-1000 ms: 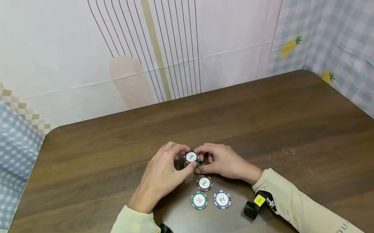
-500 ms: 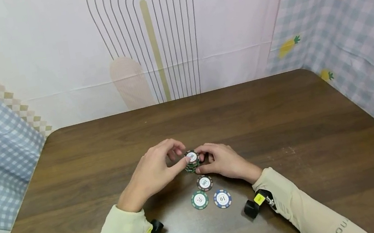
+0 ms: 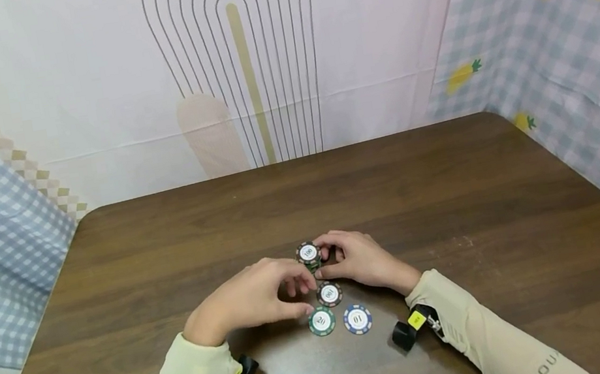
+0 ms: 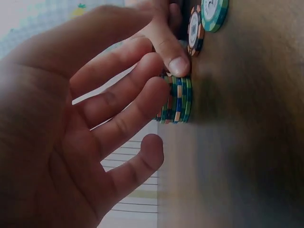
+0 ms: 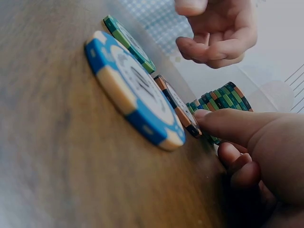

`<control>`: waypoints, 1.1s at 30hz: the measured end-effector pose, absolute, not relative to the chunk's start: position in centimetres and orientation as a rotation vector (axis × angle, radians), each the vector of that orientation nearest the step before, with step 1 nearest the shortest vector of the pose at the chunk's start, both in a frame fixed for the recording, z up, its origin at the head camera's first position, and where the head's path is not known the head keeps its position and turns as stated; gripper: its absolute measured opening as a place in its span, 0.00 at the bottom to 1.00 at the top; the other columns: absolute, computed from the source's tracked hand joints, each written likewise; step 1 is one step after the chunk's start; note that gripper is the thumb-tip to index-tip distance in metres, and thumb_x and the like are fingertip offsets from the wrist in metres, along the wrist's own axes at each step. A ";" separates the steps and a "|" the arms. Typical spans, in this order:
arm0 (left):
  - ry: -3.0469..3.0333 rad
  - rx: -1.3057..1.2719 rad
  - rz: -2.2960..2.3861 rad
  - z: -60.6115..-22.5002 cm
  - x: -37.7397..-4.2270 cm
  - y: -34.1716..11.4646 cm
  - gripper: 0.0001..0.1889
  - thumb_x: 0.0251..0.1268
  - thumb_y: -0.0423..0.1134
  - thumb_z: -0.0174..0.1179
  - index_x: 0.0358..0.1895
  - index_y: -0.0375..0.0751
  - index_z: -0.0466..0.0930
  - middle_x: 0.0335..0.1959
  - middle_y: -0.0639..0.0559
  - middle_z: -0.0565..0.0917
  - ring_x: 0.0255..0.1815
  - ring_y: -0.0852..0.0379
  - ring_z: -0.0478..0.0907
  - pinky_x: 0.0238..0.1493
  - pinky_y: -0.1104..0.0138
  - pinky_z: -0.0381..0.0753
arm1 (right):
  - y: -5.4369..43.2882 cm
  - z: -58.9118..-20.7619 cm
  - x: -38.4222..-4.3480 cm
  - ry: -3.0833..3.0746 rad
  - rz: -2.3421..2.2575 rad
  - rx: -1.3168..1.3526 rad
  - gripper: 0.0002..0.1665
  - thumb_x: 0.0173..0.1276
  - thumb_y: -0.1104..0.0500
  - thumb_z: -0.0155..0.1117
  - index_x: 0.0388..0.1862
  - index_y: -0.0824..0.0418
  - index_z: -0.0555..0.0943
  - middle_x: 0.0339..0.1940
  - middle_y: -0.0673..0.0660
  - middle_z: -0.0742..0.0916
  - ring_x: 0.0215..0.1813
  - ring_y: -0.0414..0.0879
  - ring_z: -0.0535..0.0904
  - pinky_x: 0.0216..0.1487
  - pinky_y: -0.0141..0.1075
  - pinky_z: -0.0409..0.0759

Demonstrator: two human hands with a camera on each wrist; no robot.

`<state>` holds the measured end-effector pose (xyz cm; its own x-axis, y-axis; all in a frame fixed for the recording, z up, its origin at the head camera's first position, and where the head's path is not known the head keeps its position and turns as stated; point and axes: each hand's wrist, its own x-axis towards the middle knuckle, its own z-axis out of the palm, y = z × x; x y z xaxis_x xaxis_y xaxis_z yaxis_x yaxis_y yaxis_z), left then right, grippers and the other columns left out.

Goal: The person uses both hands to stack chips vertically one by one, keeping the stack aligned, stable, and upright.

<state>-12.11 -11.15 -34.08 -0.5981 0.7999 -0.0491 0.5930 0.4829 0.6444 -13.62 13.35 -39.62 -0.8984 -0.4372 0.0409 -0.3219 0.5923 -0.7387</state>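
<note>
A stack of poker chips (image 3: 308,252) in green, blue and black stands on the table, topped by a black chip marked 100. My right hand (image 3: 359,258) holds the stack from the right side, its thumb low on the near edge and a finger at the far edge. In front of the stack lie a black 100 chip (image 3: 329,293), a green 20 chip (image 3: 321,321) and a blue 10 chip (image 3: 357,319), all flat. With fingers loosely bent and nothing held, my left hand (image 3: 249,296) hovers left of the black and green chips. The left wrist view shows the stack (image 4: 179,102) beyond its fingertips.
The brown wooden table (image 3: 431,185) extends around the chips, with rounded far corners. Behind it hangs a pale patterned cloth (image 3: 370,36). Checked curtains (image 3: 558,58) hang at both sides.
The left hand has let go of the stack's top and moved toward me, down to the loose chips. The right hand has stayed at the stack.
</note>
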 end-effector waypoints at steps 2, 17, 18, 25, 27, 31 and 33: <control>2.368 1.154 0.837 -34.2 -12.0 -11.0 0.13 0.62 0.44 0.77 0.48 0.51 0.88 0.43 0.64 0.87 0.41 0.64 0.81 0.46 0.65 0.82 | 13.3 -39.6 -13.6 2.672 -1.199 -0.643 0.21 0.64 0.54 0.80 0.56 0.52 0.86 0.39 0.45 0.83 0.31 0.40 0.74 0.34 0.34 0.71; 2.417 1.128 0.804 -36.6 -11.1 -10.8 0.19 0.51 0.53 0.83 0.43 0.62 0.82 0.39 0.70 0.81 0.41 0.66 0.77 0.47 0.66 0.76 | 13.5 -39.7 -13.4 2.680 -1.204 -0.654 0.21 0.64 0.52 0.79 0.56 0.52 0.86 0.39 0.44 0.83 0.30 0.37 0.74 0.34 0.33 0.72; 2.429 1.127 0.796 -36.7 -11.0 -10.9 0.20 0.51 0.54 0.83 0.42 0.63 0.81 0.38 0.70 0.80 0.41 0.66 0.76 0.47 0.66 0.76 | 13.4 -39.6 -13.4 2.680 -1.206 -0.655 0.21 0.64 0.52 0.79 0.56 0.52 0.86 0.39 0.44 0.83 0.30 0.37 0.74 0.34 0.33 0.72; 2.498 1.172 0.761 -36.8 -10.3 -11.2 0.23 0.47 0.54 0.84 0.39 0.62 0.77 0.37 0.68 0.78 0.42 0.65 0.75 0.46 0.66 0.76 | 12.8 -39.6 -13.4 2.680 -1.199 -0.650 0.21 0.64 0.52 0.80 0.55 0.52 0.87 0.39 0.44 0.83 0.30 0.37 0.74 0.33 0.32 0.72; 2.498 1.197 0.750 -36.9 -10.3 -11.1 0.23 0.46 0.55 0.84 0.41 0.61 0.80 0.39 0.69 0.79 0.43 0.66 0.75 0.47 0.66 0.77 | 12.7 -39.6 -13.5 2.680 -1.194 -0.651 0.21 0.64 0.52 0.80 0.55 0.52 0.86 0.39 0.44 0.83 0.30 0.37 0.74 0.33 0.32 0.72; 2.458 1.216 0.759 -37.0 -10.5 -11.2 0.25 0.49 0.54 0.84 0.52 0.60 0.85 0.44 0.71 0.81 0.46 0.68 0.76 0.50 0.66 0.79 | 12.9 -39.6 -13.5 2.682 -1.191 -0.644 0.21 0.64 0.52 0.79 0.55 0.52 0.86 0.39 0.45 0.83 0.30 0.38 0.74 0.33 0.33 0.71; 2.431 1.211 0.774 -37.0 -10.7 -11.1 0.27 0.51 0.53 0.83 0.55 0.59 0.86 0.46 0.72 0.82 0.47 0.69 0.77 0.52 0.66 0.79 | 13.0 -39.7 -13.4 2.685 -1.192 -0.638 0.21 0.64 0.52 0.79 0.55 0.52 0.86 0.39 0.45 0.83 0.29 0.38 0.74 0.33 0.33 0.72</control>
